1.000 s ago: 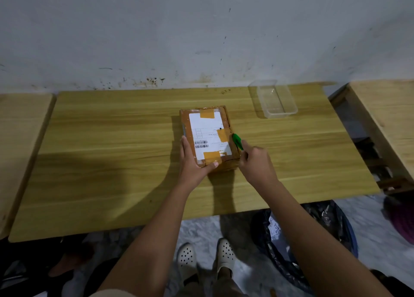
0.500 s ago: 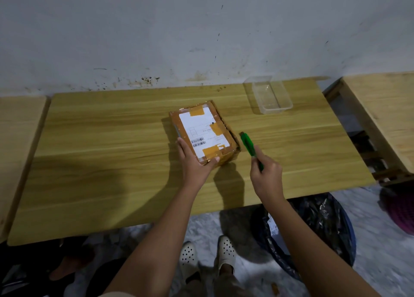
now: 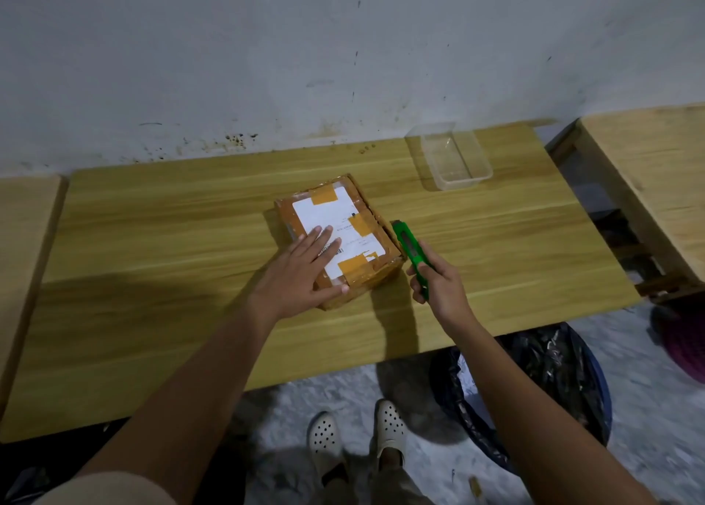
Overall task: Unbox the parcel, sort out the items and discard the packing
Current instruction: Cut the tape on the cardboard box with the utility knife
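A small cardboard parcel (image 3: 362,214), wrapped in brown tape with a white shipping label, lies closed in the middle of the wooden table (image 3: 152,260). My left hand (image 3: 305,272) rests flat on the near left part of its top, fingers straight and spread over the label. My right hand (image 3: 442,287) grips a green utility knife (image 3: 410,251) just right of the parcel. The knife's tip points away from me, along the parcel's right edge.
A clear plastic tray (image 3: 456,161) stands at the table's back right. A bin lined with a black bag (image 3: 549,382) sits on the floor under the table's right front edge. Other wooden tables flank at left (image 3: 23,245) and right (image 3: 656,169).
The parcel has been turned so it lies at an angle. My left hand slid from its near edge onto its top. My right hand drew back with the knife, then came alongside the parcel's right edge.
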Available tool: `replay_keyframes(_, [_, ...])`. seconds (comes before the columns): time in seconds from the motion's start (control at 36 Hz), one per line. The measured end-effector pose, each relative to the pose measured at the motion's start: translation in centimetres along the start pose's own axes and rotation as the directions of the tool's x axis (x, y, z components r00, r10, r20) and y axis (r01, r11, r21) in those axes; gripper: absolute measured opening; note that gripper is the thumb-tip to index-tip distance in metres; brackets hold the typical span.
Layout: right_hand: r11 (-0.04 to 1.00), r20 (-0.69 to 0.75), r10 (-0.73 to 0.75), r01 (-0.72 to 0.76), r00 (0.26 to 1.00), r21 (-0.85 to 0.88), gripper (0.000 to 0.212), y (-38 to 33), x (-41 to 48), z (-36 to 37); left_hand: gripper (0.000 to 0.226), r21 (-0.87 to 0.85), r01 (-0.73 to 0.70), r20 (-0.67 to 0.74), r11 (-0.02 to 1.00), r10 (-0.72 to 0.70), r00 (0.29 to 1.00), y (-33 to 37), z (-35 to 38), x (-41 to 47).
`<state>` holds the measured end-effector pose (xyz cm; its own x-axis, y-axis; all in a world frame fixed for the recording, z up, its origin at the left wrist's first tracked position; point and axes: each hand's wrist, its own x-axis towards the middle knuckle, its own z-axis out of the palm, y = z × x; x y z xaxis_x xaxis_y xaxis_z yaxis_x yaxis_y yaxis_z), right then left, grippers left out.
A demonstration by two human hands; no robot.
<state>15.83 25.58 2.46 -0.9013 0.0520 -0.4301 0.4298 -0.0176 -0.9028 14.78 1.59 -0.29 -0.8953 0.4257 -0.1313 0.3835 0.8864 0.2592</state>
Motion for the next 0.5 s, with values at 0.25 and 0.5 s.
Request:
replay_keyframes(0.25, [0.999, -0.143, -0.022, 0.026, 0.990, 0.029, 0.041, -0.4, 0.4, -1.4, 0.096, -0.041, 0.299, -0.088, 0.953, -0.302, 0.949, 4.3, 1.3, 2.2])
replay_keyframes(0.5, [0.998, -0.192, -0.051, 0.045, 0.980, -0.035, 0.040, -0.5, 0.1, -1.5, 0.101, -0.057, 0.219, -0.048, 0.974, -0.222, 0.974, 2.9, -0.3, 1.4])
